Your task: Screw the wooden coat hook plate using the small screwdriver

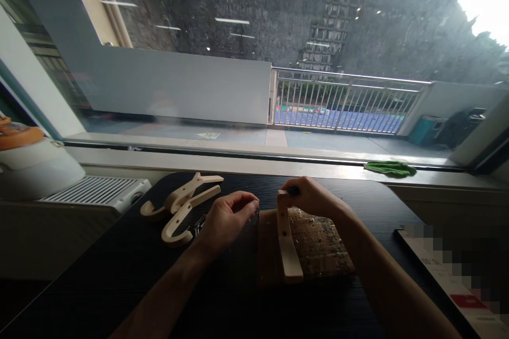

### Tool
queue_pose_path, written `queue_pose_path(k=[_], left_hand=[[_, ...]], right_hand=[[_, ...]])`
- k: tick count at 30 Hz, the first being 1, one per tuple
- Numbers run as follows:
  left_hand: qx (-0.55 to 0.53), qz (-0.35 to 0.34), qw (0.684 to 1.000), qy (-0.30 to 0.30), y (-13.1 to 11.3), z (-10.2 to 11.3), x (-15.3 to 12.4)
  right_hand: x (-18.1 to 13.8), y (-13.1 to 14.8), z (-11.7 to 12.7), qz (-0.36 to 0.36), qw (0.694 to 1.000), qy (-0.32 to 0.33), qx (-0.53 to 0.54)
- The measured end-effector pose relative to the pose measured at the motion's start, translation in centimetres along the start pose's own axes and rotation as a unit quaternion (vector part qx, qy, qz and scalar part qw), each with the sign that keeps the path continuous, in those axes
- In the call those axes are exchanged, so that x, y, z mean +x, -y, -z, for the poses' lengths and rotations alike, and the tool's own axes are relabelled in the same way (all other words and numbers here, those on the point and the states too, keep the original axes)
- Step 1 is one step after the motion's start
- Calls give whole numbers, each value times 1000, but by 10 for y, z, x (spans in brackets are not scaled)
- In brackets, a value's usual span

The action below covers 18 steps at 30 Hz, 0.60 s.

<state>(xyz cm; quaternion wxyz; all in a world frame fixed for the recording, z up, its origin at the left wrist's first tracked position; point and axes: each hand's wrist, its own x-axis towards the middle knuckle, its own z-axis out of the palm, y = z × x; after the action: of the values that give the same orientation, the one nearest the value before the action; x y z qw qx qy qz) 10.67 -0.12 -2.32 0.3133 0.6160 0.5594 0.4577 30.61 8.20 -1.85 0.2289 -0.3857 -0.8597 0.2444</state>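
My right hand (pixel 312 196) is closed at the far end of a pale wooden hook (pixel 284 238), with a small black piece (pixel 293 190) showing between fingers and wood. That hook has holes along it and rests over a rough, worn board (pixel 318 241). Left of it, thumb and forefinger of my left hand (pixel 230 220) are pinched together; whatever they hold is too small to name. By my left wrist lie several small metal screws (pixel 199 224), partly hidden by the hand. More curved wooden hooks (pixel 177 225) lie beyond them on the left.
Everything lies on a dark table (pixel 119 275). A long ruler-like strip (pixel 441 280) with printed marks is at right, partly blurred out. Behind the table runs a windowsill with a green cloth (pixel 392 168). At left stand a radiator (pixel 99 190) and a white pot with an orange top (pixel 35 164).
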Motion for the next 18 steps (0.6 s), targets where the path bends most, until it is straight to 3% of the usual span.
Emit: queue_pose_path(k=[18], left_hand=[[17, -8, 1000, 18, 0, -2, -1]], right_hand=[[3, 14, -19, 31, 999, -27, -29]])
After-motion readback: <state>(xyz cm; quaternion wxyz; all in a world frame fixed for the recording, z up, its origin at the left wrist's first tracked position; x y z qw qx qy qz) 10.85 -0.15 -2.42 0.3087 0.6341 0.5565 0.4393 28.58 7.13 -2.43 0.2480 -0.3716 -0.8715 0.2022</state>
